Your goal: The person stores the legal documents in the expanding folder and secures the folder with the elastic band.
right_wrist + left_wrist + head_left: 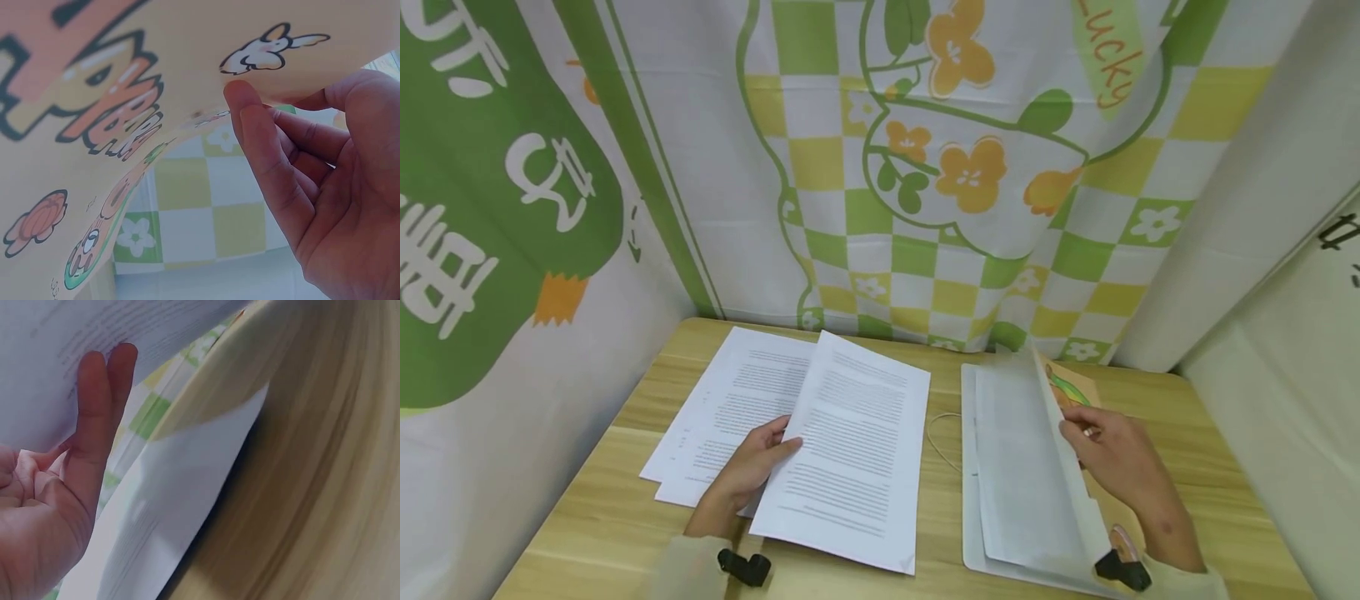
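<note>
My left hand [748,467] pinches the left edge of a printed sheet of paper [853,433], thumb on top, fingers beneath, and holds it tilted above the table. More printed papers [737,400] lie under and left of it. On the right is an opened file folder [970,500] with whitish, see-through sheets [1015,467] inside. My right hand [1116,458] pinches the edge of its raised cover. In the right wrist view that cover [187,37] is tan with cartoon prints, and in the left wrist view the fingers [94,412] lie straight against the sheet's underside.
The wooden table [587,508] has a rounded back edge against a patterned curtain [940,275]. Curtains also hang at the left and right sides. A thin string loop [929,437] lies between the paper and the folder.
</note>
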Motion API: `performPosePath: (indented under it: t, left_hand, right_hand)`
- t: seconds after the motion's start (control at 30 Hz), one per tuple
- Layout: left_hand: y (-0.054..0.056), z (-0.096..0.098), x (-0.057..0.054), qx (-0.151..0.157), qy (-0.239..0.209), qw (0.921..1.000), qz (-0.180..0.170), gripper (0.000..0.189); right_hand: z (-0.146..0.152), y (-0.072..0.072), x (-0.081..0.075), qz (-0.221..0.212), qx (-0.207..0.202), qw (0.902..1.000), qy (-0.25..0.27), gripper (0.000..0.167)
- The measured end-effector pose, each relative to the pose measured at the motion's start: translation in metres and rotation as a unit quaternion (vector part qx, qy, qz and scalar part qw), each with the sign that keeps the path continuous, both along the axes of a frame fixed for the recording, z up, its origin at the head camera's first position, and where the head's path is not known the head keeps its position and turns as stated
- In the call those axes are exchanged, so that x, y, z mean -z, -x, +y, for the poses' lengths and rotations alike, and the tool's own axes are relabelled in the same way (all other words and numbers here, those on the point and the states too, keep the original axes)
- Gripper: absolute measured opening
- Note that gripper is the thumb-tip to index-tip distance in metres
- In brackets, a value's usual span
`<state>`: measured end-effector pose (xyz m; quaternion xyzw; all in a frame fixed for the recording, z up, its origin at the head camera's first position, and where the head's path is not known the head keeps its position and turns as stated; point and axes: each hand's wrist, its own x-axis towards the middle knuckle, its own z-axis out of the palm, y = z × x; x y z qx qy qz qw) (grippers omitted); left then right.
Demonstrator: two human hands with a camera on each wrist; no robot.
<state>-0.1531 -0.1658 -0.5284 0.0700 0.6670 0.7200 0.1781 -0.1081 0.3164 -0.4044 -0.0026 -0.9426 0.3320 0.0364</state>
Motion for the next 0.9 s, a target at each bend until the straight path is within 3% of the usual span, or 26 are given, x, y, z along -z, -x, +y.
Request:
performPosePath:
  t: [0.2, 0.53, 0.9]
  left_hand:
    - [0.001, 0.02, 0.004, 0.013, -0.022, 0.9997, -0.005, 0.055]
    - [0.0, 0.046, 0.007, 0.008, -0.046, 0.9989, -0.006, 0.05]
    - [0.003, 0.062, 0.011, -0.003, -0.043, 0.999, -0.011, 0.05]
  right_hand:
    - [0.0, -0.001, -0.001, 0.002, -0.002, 1.0, 0.002, 0.038]
    - [0.003, -0.003, -0.002, 0.006, -0.007, 1.0, 0.004, 0.036]
    - [0.002, -0.004, -0.003, 0.004, -0.006, 1.0, 0.005, 0.035]
